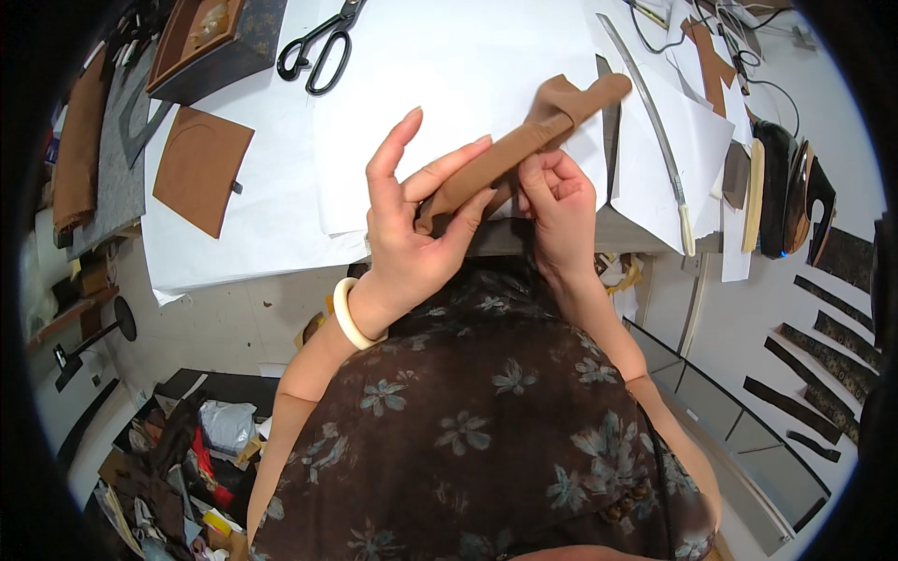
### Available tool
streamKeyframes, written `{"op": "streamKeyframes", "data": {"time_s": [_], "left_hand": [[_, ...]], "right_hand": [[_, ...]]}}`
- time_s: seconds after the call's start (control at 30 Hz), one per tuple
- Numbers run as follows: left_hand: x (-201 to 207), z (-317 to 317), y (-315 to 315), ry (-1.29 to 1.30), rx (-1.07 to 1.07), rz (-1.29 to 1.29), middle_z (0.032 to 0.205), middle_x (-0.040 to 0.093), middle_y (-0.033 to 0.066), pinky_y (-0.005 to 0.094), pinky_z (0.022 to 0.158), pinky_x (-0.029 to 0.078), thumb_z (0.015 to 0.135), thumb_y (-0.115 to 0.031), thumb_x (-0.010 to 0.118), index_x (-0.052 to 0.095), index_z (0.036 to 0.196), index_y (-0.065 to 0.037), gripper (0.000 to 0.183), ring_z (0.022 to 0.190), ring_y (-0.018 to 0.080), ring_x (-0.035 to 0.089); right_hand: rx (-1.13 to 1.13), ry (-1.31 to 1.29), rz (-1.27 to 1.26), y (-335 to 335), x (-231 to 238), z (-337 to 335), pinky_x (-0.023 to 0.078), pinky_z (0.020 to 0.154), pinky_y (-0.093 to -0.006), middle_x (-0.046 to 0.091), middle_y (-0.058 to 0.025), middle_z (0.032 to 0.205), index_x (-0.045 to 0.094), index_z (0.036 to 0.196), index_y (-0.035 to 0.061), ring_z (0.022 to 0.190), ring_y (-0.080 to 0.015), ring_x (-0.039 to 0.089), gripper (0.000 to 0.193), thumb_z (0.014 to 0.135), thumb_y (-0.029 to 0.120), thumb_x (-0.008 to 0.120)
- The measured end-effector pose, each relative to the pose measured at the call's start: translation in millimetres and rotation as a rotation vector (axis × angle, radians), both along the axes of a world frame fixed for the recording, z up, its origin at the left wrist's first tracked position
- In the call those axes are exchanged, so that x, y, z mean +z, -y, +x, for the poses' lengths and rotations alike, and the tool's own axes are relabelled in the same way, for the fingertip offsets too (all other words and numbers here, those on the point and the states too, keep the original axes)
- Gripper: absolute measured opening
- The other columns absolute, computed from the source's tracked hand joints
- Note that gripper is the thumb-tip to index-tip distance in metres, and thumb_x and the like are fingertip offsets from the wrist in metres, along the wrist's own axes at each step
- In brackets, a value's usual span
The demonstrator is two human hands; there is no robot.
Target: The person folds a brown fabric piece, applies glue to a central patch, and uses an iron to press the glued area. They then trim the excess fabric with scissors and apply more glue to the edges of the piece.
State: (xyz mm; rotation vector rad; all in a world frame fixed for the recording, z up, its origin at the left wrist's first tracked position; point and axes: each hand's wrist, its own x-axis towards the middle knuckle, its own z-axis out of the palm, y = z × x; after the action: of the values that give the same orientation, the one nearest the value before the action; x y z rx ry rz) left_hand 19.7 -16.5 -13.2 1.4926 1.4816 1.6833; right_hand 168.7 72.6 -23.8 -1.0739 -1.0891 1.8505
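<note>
A folded brown strip [505,157], of leather or a fabric like it, is held up over the front edge of the table, slanting toward the far right. At its near end my left hand [412,224] grips it between thumb and fingers, with the index finger raised clear. My right hand [564,210] is closed in a pinch at the strip's lower edge, near its middle. The strip's far end is folded over into a loose flap. What lies between my right fingertips is mostly hidden.
Black-handled scissors [323,58] and a dark open box [229,56] lie at the far left of the white paper [281,196]. A flat brown piece [203,170] is nearer. To the right lies a long curved metal ruler [655,122]; cables [748,61] run beyond it.
</note>
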Motion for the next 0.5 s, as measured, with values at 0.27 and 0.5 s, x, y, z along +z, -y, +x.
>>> {"op": "streamKeyframes", "data": {"time_s": [0.27,0.5], "left_hand": [[9,0,-2,-0.085,0.015,-0.019,0.166,0.031,0.0158,0.0345,0.111,0.056,0.094,0.006,0.072,0.051,0.145,0.006,0.056,0.133,0.0281,0.063],[1,0,-1,0.006,-0.049,0.052,0.161,0.045,0.0221,0.0395,0.115,0.053,0.093,0.009,0.072,0.019,0.161,0.002,0.086,0.136,0.0321,0.060]], "right_hand": [[-0.008,-0.191,-0.121,13,13,-1,0.037,0.056,-0.0185,0.064,0.0025,0.073,0.067,0.103,0.0045,0.062,-0.0037,0.052,0.016,0.102,0.019,0.074],[-0.002,-0.235,-0.134,14,8,1,0.036,0.055,-0.0179,0.064,0.0027,0.074,0.066,0.101,0.0048,0.062,-0.0028,0.052,0.016,0.101,0.018,0.075]]}}
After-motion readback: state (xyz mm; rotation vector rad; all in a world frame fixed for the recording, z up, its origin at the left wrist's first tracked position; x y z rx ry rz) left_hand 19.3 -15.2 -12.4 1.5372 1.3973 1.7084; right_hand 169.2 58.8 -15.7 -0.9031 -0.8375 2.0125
